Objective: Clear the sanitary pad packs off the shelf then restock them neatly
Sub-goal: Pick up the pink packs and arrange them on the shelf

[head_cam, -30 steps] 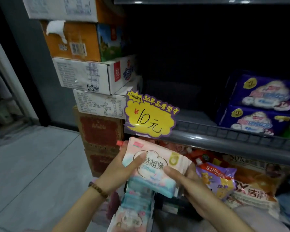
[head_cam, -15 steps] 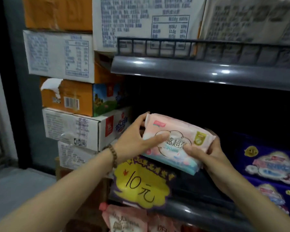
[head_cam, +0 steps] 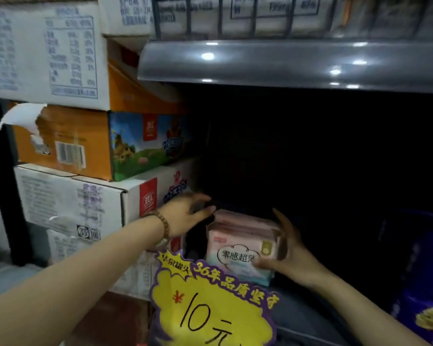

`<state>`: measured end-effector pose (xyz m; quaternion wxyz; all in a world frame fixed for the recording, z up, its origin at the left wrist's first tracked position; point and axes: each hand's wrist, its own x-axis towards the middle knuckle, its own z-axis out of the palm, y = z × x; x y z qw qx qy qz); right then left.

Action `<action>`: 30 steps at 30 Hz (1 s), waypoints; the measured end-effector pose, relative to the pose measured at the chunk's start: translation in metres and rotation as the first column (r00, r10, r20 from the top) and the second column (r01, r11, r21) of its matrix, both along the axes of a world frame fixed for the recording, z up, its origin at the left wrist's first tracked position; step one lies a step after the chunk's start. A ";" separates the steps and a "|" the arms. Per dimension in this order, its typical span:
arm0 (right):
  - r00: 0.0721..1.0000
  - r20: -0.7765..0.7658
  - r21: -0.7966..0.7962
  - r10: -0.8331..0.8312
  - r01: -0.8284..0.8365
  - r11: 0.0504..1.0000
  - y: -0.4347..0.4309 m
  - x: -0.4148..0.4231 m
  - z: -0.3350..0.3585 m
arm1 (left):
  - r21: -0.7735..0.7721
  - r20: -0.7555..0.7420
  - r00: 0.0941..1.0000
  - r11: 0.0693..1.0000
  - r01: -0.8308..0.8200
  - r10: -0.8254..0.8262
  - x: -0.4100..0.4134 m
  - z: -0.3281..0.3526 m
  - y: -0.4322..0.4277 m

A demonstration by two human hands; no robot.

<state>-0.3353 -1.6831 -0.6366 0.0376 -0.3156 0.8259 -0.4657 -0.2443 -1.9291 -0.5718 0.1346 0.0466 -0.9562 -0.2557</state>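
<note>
Between the right hand [head_cam: 293, 258] fingers and thumb, one pink sanitary pad pack [head_cam: 240, 243] stands on the shelf [head_cam: 298, 315]. The left hand [head_cam: 185, 213] fingers spread wide beside it; earlier, both hands gripped it airborne.

Cardboard boxes [head_cam: 73, 201] are stacked at the left, an orange box [head_cam: 60, 138] lying between white ones. A yellow price sign [head_cam: 210, 308] with a purple edge stands low in front.

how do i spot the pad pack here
Under the grey shelf edge is a dark bay. Behind the yellow price tag stands a pink pack, held by the right hand. Its only neighbours are purple packs at far right.
</note>
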 end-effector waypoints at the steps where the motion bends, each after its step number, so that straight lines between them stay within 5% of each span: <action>1: 0.993 -0.114 0.048 -0.035 0.041 0.998 0.000 0.004 0.002 | -0.065 -0.027 1.000 0.998 -0.001 -0.001 0.005 0.002 -0.002; 4: 0.946 -0.323 0.206 -0.026 0.097 0.974 -0.007 0.016 0.006 | -0.237 0.050 0.999 0.971 0.000 0.012 0.014 -0.004 -0.003; 7: 0.920 -0.392 0.372 -0.025 0.183 0.910 -0.022 0.021 0.003 | -0.144 0.198 0.977 0.989 -0.047 0.075 0.014 -0.015 -0.003; 17: 0.917 -0.390 0.341 -0.085 0.230 0.912 -0.079 -0.036 -0.002 | -0.175 0.355 0.931 0.984 -0.024 0.086 0.001 -0.015 -0.012; 30: 0.923 -0.375 0.285 -0.092 0.209 0.936 -0.105 -0.068 -0.005 | -0.189 0.347 0.933 0.981 -0.028 0.094 -0.003 -0.016 -0.013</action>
